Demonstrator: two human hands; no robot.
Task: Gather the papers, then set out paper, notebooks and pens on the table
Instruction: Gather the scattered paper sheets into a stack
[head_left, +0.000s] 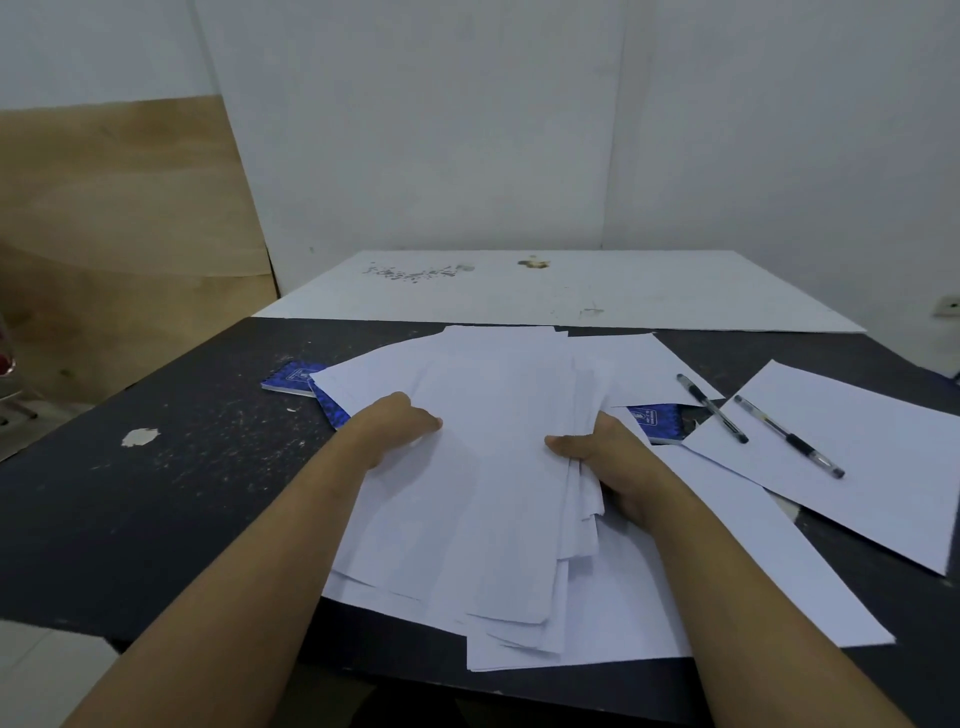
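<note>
Papers (493, 493) frame centre on table (156, 493); right hand (608, 457) grips them, thumb on top, fingers curled under. Left hand (400, 426) thumb on papers, fingers hidden, probably pinching. Pens (712, 408) mid-right.

Your white papers (483, 467) sit fanned in a loose, uneven stack before you. Blue notebooks (293, 376) poke out from under both sides. Two black pens (789, 438) lie on loose sheets (878, 467) at right.
</note>
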